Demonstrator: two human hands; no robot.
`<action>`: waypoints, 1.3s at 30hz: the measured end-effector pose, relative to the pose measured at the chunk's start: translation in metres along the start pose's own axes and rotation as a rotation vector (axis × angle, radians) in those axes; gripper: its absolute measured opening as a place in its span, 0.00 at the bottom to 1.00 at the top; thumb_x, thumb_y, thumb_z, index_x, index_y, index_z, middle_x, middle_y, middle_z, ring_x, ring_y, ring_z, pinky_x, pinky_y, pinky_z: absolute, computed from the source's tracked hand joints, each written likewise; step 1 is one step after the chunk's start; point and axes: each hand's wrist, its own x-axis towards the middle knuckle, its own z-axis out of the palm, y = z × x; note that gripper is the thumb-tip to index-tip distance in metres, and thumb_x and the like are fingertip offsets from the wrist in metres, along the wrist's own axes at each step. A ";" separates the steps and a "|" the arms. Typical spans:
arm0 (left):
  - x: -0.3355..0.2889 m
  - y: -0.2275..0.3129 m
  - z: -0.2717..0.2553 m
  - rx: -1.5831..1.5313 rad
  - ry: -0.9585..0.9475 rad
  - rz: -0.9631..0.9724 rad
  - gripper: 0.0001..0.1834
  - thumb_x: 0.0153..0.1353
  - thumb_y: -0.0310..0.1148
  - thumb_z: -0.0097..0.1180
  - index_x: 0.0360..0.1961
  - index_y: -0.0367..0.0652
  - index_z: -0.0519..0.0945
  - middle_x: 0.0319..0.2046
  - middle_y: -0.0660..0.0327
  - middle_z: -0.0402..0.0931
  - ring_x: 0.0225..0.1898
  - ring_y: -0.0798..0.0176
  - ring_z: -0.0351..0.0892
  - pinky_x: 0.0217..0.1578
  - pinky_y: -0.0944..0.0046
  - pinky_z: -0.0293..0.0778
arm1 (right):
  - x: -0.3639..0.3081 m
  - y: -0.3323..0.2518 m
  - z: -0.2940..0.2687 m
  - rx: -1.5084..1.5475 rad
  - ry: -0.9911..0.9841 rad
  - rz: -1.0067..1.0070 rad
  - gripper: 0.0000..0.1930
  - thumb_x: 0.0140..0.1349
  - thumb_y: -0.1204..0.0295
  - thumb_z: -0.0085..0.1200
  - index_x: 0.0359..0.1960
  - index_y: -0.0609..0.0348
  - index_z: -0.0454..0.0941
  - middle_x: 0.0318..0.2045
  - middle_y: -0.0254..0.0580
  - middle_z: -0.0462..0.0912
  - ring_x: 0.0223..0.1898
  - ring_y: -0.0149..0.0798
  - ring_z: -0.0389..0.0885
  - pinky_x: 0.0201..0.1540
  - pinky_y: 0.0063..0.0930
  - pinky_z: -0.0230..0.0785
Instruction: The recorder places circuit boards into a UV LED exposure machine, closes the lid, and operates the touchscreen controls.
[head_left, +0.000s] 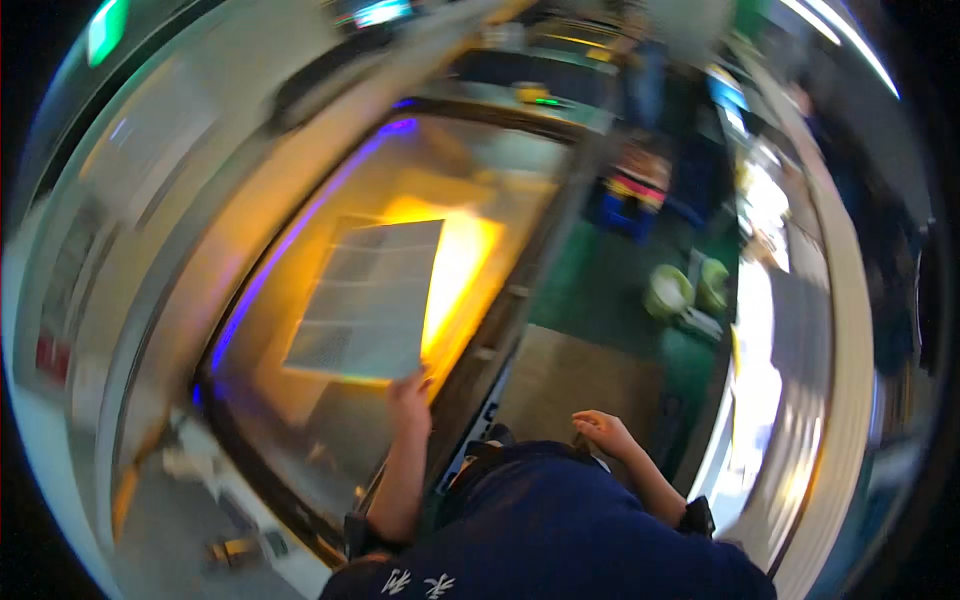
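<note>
A thin, pale grey rectangular sheet [370, 290] with faint lighter lines lies over a glowing yellow glass-like surface [340, 425]. At its near right corner, my left hand [408, 392] has its fingers pinched on the sheet's edge. My right hand [603, 432] is in front of my body, away from the sheet, with its fingers curled together. A small dark bit shows by those fingertips, too blurred to name.
A dark frame [524, 262] borders the lit surface, with a purple light strip [272, 250] along its left side. Light green round containers [668, 291] stand on the green floor [590, 265] at right. Farther off is a blue and red object [635, 190]. A long pale ledge [835, 270] runs down the right.
</note>
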 end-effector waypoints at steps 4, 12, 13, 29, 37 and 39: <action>0.017 0.002 -0.015 0.011 0.068 -0.267 0.17 0.66 0.44 0.55 0.48 0.42 0.79 0.47 0.58 0.82 0.45 0.61 0.83 0.41 0.61 0.79 | 0.094 -0.043 -0.004 -0.089 -0.185 -0.148 0.22 0.66 0.57 0.54 0.54 0.58 0.79 0.47 0.48 0.84 0.49 0.44 0.83 0.53 0.38 0.72; 0.027 0.024 -0.071 1.596 0.300 0.022 0.40 0.62 0.69 0.40 0.70 0.61 0.63 0.73 0.61 0.53 0.73 0.42 0.49 0.64 0.21 0.41 | 0.164 -0.333 -0.044 -0.498 -0.010 -0.996 0.25 0.60 0.70 0.60 0.60 0.59 0.71 0.61 0.50 0.74 0.64 0.49 0.70 0.66 0.40 0.61; 0.032 0.017 -0.086 1.642 0.242 0.005 0.40 0.62 0.71 0.37 0.71 0.67 0.58 0.75 0.65 0.44 0.74 0.40 0.39 0.62 0.18 0.32 | 0.167 -0.376 -0.056 -0.622 0.260 -1.213 0.31 0.58 0.73 0.62 0.64 0.61 0.67 0.62 0.50 0.72 0.65 0.49 0.68 0.67 0.40 0.59; 0.024 -0.013 -0.108 1.657 0.278 0.161 0.49 0.63 0.67 0.39 0.75 0.49 0.43 0.77 0.56 0.30 0.75 0.36 0.25 0.61 0.17 0.25 | 0.161 -0.460 -0.064 -0.647 0.310 -1.486 0.16 0.38 0.70 0.70 0.32 0.51 0.82 0.31 0.41 0.83 0.42 0.50 0.79 0.51 0.46 0.68; -0.063 -0.025 0.078 0.598 -0.869 0.415 0.26 0.67 0.40 0.54 0.62 0.38 0.71 0.66 0.47 0.63 0.68 0.47 0.60 0.67 0.53 0.56 | 0.196 -0.233 -0.036 -1.448 -0.148 -0.716 0.21 0.44 0.49 0.68 0.26 0.54 0.85 0.28 0.45 0.85 0.34 0.50 0.84 0.37 0.44 0.78; -0.062 0.035 0.111 0.469 -1.257 0.275 0.25 0.68 0.40 0.53 0.62 0.38 0.71 0.67 0.48 0.62 0.68 0.49 0.61 0.68 0.54 0.56 | 0.218 -0.178 -0.021 -1.493 -0.237 -0.554 0.21 0.47 0.48 0.67 0.29 0.53 0.86 0.30 0.45 0.86 0.36 0.49 0.85 0.38 0.44 0.78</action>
